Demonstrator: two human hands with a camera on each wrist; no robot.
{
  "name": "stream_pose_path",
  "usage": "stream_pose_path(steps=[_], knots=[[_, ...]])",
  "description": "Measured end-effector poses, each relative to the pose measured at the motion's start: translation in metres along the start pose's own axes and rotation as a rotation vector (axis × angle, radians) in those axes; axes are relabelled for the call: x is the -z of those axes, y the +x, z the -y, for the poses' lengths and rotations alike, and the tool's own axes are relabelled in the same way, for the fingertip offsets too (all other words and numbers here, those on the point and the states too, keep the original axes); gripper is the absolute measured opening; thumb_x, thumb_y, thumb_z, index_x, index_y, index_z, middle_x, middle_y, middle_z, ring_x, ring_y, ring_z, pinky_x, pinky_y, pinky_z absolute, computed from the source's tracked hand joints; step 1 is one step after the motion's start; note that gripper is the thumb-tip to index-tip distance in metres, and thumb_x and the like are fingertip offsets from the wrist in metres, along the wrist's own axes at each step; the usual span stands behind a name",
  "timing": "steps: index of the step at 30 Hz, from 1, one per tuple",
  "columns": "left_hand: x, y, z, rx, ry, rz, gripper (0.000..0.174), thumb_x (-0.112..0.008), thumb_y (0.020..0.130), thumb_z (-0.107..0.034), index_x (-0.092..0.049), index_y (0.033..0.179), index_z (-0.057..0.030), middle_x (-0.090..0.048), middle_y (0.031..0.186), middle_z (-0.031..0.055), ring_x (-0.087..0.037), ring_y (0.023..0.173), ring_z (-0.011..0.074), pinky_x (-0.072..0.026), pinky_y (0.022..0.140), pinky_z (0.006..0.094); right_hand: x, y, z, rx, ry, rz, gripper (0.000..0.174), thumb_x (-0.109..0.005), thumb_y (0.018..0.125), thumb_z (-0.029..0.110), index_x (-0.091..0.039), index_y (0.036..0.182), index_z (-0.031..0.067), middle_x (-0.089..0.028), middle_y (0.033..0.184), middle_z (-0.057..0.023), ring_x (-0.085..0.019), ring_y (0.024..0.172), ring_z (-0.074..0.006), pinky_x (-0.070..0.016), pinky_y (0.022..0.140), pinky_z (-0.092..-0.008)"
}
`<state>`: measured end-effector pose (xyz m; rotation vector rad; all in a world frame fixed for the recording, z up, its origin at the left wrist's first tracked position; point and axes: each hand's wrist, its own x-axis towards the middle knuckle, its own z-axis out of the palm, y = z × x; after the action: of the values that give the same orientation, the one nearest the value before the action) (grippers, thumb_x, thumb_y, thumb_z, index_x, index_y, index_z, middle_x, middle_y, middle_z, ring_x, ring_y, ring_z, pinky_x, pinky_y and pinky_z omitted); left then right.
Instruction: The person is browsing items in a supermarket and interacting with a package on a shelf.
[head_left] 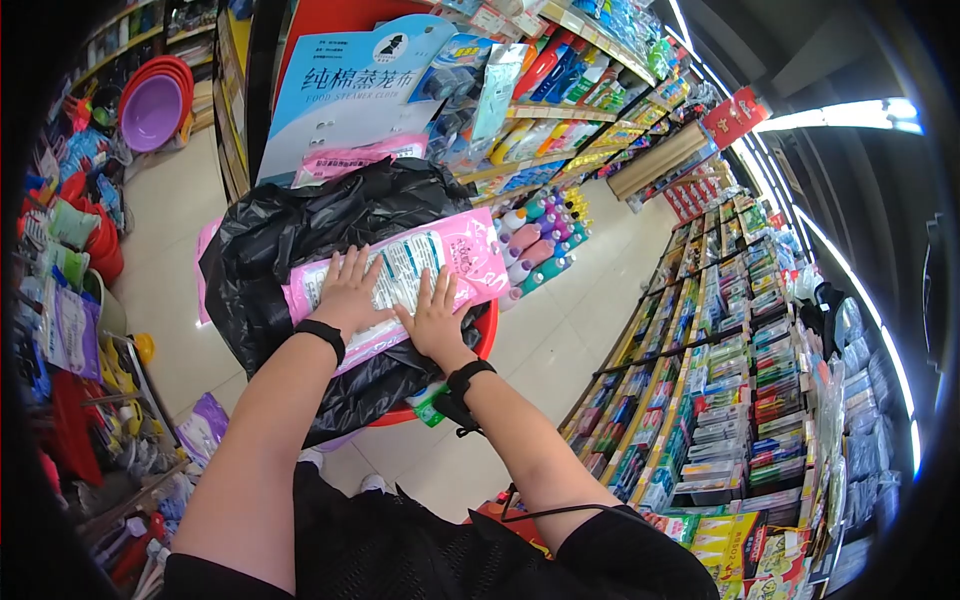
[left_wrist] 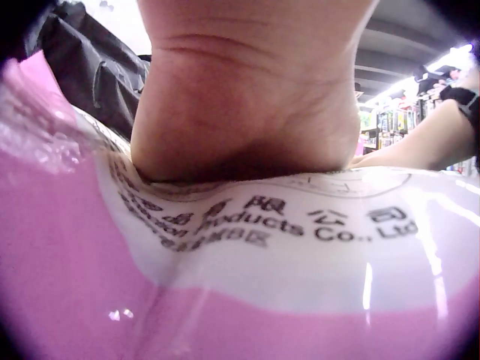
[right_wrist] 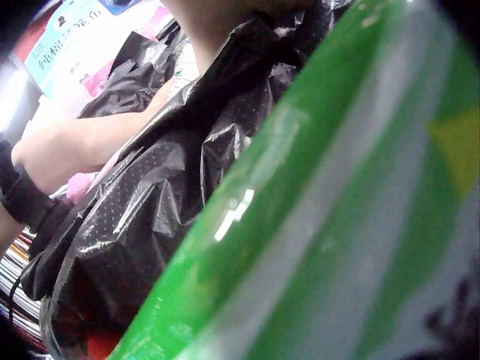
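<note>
A pink plastic package [head_left: 478, 252] with a white printed panel lies slantwise over a crumpled black plastic bag [head_left: 262, 235]. Both hands rest on it with fingers spread and fairly straight. My left hand [head_left: 350, 292] is on the package's near left part; in the left wrist view the heel of that hand bears on the printed panel [left_wrist: 337, 262]. Toward the middle, my right hand [head_left: 438, 322] lies with its fingers pointing up across the print. A green packet [right_wrist: 247, 217] fills much of the right wrist view, beneath the right wrist. Beneath the bag shows a red rim [head_left: 488, 328].
A large blue-and-white steamer cloth pack [head_left: 345, 85] stands just beyond the bag. Several bottles [head_left: 535, 245] are on the tiled floor to the right. Shelves of small packaged goods [head_left: 710, 380] line the right side; purple and red basins [head_left: 152, 112] are at the far left.
</note>
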<state>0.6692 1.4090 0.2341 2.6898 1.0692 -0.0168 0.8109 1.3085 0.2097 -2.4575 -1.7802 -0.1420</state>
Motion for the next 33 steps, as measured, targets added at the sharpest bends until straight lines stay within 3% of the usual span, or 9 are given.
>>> stream_pose_path(steps=[33], knots=[[-0.0013,-0.0022,0.0004,0.008,0.006,-0.049,0.089,-0.046,0.07,-0.061,-0.015,0.135,-0.0097,-0.009,0.141,0.0128,-0.003,0.131,0.0258,0.0021,0.104,0.0417,0.0014,0.0001,0.0009,0.015,-0.015,0.032,0.077,-0.038,0.082,0.052,-0.01,0.134,0.0019,-0.004,0.137,-0.0257,-0.002,0.127,-0.0425,-0.0133,0.086,-0.0699]])
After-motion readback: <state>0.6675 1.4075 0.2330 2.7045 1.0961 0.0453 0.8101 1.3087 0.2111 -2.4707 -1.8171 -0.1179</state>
